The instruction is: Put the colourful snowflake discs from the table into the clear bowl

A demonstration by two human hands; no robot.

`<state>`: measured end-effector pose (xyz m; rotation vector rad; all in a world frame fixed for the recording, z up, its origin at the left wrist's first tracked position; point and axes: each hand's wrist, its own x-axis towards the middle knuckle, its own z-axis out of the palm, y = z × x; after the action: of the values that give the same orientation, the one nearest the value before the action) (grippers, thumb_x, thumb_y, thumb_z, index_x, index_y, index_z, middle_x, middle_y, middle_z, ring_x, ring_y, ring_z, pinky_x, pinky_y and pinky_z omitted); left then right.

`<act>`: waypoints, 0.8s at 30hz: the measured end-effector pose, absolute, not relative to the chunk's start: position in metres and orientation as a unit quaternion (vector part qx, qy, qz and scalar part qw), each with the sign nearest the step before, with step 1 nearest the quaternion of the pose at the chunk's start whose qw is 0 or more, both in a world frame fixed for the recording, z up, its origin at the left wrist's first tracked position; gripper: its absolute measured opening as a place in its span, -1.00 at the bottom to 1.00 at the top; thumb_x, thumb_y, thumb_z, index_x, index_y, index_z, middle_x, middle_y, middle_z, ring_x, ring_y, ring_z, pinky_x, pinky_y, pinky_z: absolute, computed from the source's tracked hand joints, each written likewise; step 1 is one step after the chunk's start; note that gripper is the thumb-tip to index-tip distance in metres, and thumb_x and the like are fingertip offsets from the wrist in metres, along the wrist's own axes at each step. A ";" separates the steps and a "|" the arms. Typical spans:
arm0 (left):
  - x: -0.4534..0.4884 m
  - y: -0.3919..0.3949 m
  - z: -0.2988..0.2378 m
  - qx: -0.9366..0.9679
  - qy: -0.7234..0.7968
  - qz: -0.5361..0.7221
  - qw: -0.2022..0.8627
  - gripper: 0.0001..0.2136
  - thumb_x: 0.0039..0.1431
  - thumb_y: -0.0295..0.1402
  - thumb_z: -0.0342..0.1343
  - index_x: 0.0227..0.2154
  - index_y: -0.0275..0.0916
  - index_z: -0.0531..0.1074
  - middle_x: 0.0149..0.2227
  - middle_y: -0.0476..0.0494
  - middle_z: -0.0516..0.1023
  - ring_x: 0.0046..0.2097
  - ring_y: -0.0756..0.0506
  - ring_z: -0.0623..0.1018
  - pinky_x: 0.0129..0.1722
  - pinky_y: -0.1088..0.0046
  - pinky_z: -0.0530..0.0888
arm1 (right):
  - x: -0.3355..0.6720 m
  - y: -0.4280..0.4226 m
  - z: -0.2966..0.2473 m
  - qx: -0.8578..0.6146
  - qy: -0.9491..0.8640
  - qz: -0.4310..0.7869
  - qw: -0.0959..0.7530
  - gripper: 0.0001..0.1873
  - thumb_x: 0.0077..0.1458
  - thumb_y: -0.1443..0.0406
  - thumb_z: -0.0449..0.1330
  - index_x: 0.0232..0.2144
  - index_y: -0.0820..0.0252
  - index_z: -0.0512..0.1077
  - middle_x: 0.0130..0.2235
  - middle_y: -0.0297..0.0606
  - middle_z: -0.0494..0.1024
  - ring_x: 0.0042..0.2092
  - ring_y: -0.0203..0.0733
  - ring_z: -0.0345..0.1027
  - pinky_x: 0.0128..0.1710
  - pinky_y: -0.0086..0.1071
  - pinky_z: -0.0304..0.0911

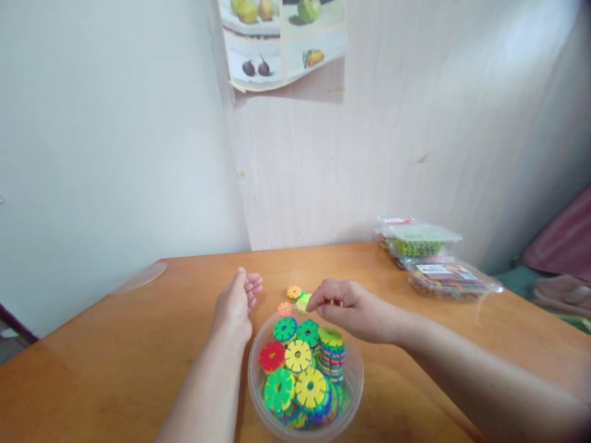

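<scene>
A round clear plastic tub (357, 394) stands near the front of the table, holding many slotted plastic flower discs. Among them are a red disc (272, 357), a yellow disc (311, 387) and a green disc (279, 389); some stand stacked at the right side. Beyond the far rim lie an orange disc (294, 292) and a yellow-green disc (303, 302). My left hand (237, 304) is just left of the tub, fingers loosely bent and apart, nothing visible in it. Above the far rim, my right hand (348, 307) has thumb and forefinger pinched beside the yellow-green disc; what they grip is hidden.
Clear lidded boxes (455, 280) with colourful contents are piled at the table's back right. A flat translucent lid (141, 278) lies by the left edge. The wooden table (115, 357) meets a wall carrying a fruit poster (284, 43). Pink cloth (561, 240) shows far right.
</scene>
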<state>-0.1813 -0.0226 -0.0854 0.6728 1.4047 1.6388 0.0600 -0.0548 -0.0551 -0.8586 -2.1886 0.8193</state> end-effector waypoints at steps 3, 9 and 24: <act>-0.179 -0.024 -0.084 0.267 0.565 0.657 0.422 -0.59 0.12 0.03 0.05 -0.35 -0.26 0.52 -0.18 -0.22 0.64 -0.15 -0.11 0.58 -0.33 0.46 0.29 | 0.062 -0.072 -0.037 -0.222 -0.904 0.220 0.293 -0.73 0.07 0.47 0.10 -0.28 0.18 0.57 -0.28 -0.24 0.53 -0.20 -0.25 0.36 -0.12 -0.31 0.25; -0.177 -0.024 -0.085 0.287 0.564 0.653 0.416 -0.58 0.09 0.06 0.06 -0.36 -0.24 0.52 -0.21 -0.21 0.64 -0.15 -0.12 0.59 -0.33 0.45 0.29 | 0.065 -0.098 -0.029 -0.136 -0.958 0.161 0.193 -0.67 0.10 0.50 0.11 -0.22 0.07 0.57 -0.25 -0.30 0.52 -0.13 -0.26 0.32 0.00 -0.26 0.13; -0.173 -0.027 -0.085 0.306 0.573 0.641 0.409 -0.51 0.02 0.13 0.08 -0.39 -0.27 0.52 -0.20 -0.30 0.64 -0.12 -0.19 0.58 -0.28 0.38 0.31 | 0.072 -0.105 -0.031 -0.130 -0.974 0.132 0.133 -0.70 0.11 0.46 0.10 -0.25 0.04 0.55 -0.27 -0.30 0.53 -0.15 -0.23 0.29 -0.03 -0.27 0.10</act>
<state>-0.1725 -0.0272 -0.0848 0.7709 1.4435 1.6158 0.0716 -0.1053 -0.0311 -0.3774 -2.8233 0.3841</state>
